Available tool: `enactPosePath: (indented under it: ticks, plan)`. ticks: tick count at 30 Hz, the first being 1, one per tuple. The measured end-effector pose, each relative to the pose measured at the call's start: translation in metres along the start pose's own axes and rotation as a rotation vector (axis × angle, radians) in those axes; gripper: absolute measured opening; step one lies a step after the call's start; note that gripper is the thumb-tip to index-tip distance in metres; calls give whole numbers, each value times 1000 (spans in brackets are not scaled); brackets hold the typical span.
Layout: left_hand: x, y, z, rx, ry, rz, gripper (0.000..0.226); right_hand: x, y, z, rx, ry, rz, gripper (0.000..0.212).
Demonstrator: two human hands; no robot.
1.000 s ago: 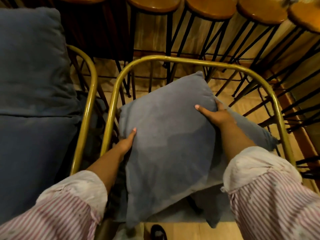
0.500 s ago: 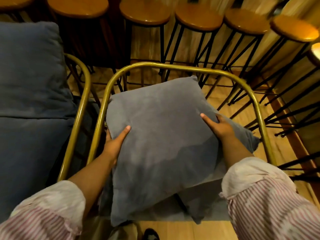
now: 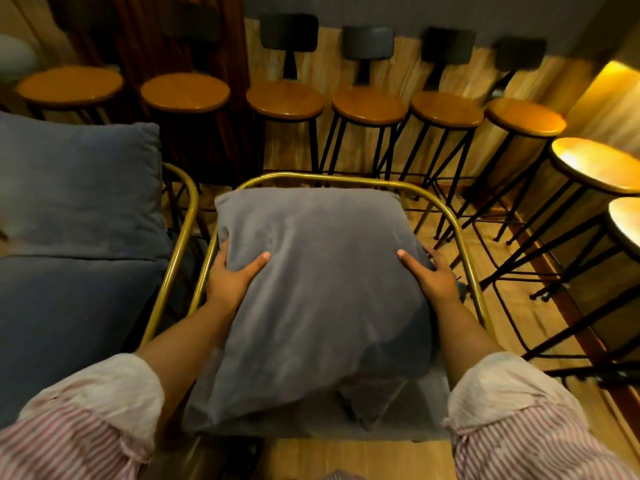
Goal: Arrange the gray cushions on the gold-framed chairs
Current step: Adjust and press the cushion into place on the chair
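A gray cushion (image 3: pixel 322 292) leans inside the gold-framed chair (image 3: pixel 460 244) in front of me, its top edge near the frame's curved back rail. My left hand (image 3: pixel 232 278) grips the cushion's left side, thumb on the front face. My right hand (image 3: pixel 433 275) grips its right side the same way. A second gray cushion (image 3: pixel 374 400) lies flat on the seat beneath, mostly covered. To the left, another gold-framed chair (image 3: pixel 180 230) holds two darker blue-gray cushions (image 3: pixel 76 188), one upright and one flat.
A row of round wooden bar stools (image 3: pixel 370 105) on black metal legs stands close behind the chairs and curves around to the right (image 3: pixel 595 164). Wooden floor (image 3: pixel 512 306) shows right of the chair. My striped sleeves fill the bottom corners.
The cushion has been turned from a tilted, diamond-like lean to sit square against the chair back. Both hands slid to its two sides. My view tipped up, showing the stools' seats.
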State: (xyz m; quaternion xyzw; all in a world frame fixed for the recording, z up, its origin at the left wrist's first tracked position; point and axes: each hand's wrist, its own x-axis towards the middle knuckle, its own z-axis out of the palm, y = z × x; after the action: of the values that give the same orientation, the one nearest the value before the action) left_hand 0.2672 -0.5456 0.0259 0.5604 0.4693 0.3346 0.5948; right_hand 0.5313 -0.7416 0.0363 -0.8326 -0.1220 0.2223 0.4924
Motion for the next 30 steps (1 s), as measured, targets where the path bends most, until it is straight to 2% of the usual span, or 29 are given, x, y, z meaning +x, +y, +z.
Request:
enactPosePath:
  ticks: [5,9,12,18,26,30]
  plan:
    - [-12,39,-39,40,52,127,78,-32,-30,16,64,15,-136,87]
    - [-15,57,-87,48,145,150,86,-45,-57,50,114,-41,-206,87]
    - [-17,63,-128,45,218,148,82,-55,-76,88,107,-96,-234,91]
    - [-11,56,-226,47,382,131,70,-84,-109,197,56,-221,-246,94]
    - [24,39,-386,120,529,-28,77,-140,-133,380,20,-357,-225,109]
    - [57,28,-465,195,518,-80,77,-172,-144,461,-1,-384,-203,92]
